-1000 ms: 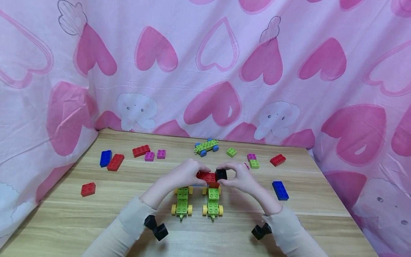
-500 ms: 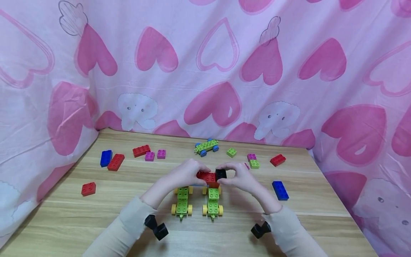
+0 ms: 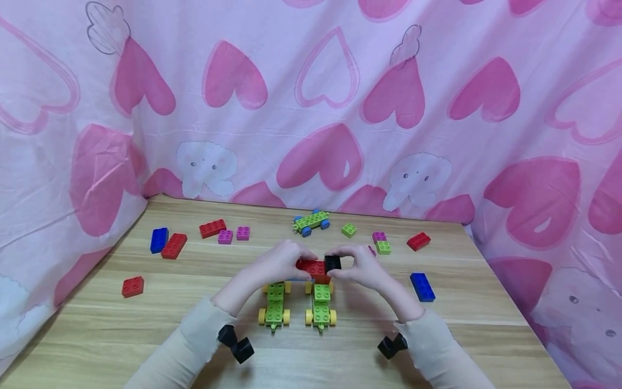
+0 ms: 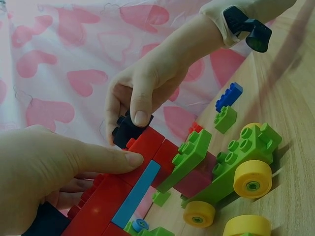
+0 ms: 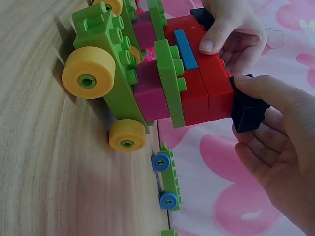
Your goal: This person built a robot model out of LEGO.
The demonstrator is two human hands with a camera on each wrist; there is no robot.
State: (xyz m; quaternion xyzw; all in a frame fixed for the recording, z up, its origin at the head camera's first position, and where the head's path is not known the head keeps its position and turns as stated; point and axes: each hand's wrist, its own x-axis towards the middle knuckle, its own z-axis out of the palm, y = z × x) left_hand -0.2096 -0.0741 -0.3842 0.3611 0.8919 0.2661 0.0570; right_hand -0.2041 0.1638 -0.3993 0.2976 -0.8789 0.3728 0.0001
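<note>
Both hands are at a toy-brick build standing on two green wheeled bases with yellow wheels. Magenta bricks and green bricks rise from the bases and carry a span of red bricks. A thin light-blue strip shows along the span's side. My left hand grips the span's left part, thumb on a red brick; a black brick sits at that end, partly hidden. My right hand pinches a black brick against the red at the right end.
Several loose bricks lie around: red and blue at left, magenta behind, blue at right. A green base with blue wheels stands at the back. A pink heart-print curtain borders the table.
</note>
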